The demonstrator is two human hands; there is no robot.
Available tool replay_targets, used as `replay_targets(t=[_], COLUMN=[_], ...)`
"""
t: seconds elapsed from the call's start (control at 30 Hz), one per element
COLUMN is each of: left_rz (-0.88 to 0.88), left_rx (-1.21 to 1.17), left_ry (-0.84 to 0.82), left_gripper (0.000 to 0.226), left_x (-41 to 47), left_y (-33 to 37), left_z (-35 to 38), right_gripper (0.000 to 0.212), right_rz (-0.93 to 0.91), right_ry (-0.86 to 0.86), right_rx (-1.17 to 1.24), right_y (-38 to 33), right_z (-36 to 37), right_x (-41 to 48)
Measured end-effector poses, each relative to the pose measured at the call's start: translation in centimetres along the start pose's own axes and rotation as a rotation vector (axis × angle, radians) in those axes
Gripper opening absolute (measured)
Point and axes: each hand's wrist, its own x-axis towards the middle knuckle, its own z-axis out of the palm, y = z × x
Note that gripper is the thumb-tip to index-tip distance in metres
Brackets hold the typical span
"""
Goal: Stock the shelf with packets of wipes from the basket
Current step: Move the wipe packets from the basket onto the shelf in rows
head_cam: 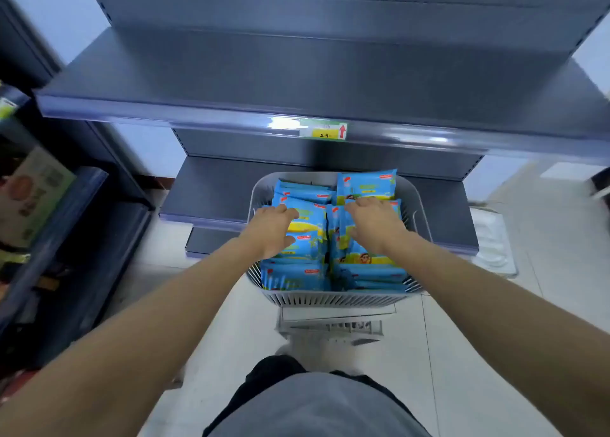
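A white slatted basket [333, 299] stands on the floor in front of the shelving, filled with several blue and yellow packets of wipes [297, 280]. My left hand [275, 230] reaches down onto the left stack, its fingers curling over a packet's far edge. Over the right stack, my right hand [376, 223] has its fingers bent down among the packets; the fingertips are hidden. One packet [366, 185] stands upright at the basket's back right. The dark grey shelf [231, 83] above the basket is bare and carries a price label [323, 130] on its front rail.
Lower grey shelves [211, 195] sit behind the basket. A neighbouring dark rack [66, 225] with boxed goods lines the left side. A white tray-like object [491, 242] lies on the tiled floor at the right. My legs and a shoe are below the basket.
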Motion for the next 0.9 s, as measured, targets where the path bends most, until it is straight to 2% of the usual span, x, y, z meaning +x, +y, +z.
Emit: replay_targets(t=[0.1, 0.27, 0.43, 0.6, 0.77, 0.9], left_rz=[-0.016, 0.091, 0.118, 0.179, 0.197, 0.189], left_rx=[0.103, 0.290, 0.333, 0.418, 0.282, 0.132], left_ry=[-0.056, -0.041, -0.024, -0.060, -0.125, -0.101], left_gripper=[0.050, 0.046, 0.039, 0.029, 0.011, 0.017], left_x=[0.3, 0.9, 2.2, 3.0, 3.5, 2.9], left_y=[-0.9, -2.6, -3.4, -4.1, -4.5, -5.1], left_z=[1.1, 2.9, 3.5, 3.2, 1.9, 0.3], right_gripper=[0.046, 0.050, 0.059, 0.059, 0.065, 0.045], right_rz=[0.004, 0.009, 0.073, 0.101, 0.198, 0.307], right_ry=[-0.052, -0.119, -0.130, -0.219, -0.190, -0.210], right_rx=[0.057, 0.118, 0.247, 0.376, 0.626, 0.787], right_y=[-1.2, -2.4, -2.0, -2.0, -3.0, -3.4], right_z=[1.2, 2.5, 3.8, 4.4, 4.7, 4.9], right_x=[1.0, 3.1, 5.0, 6.9, 8.1, 8.4])
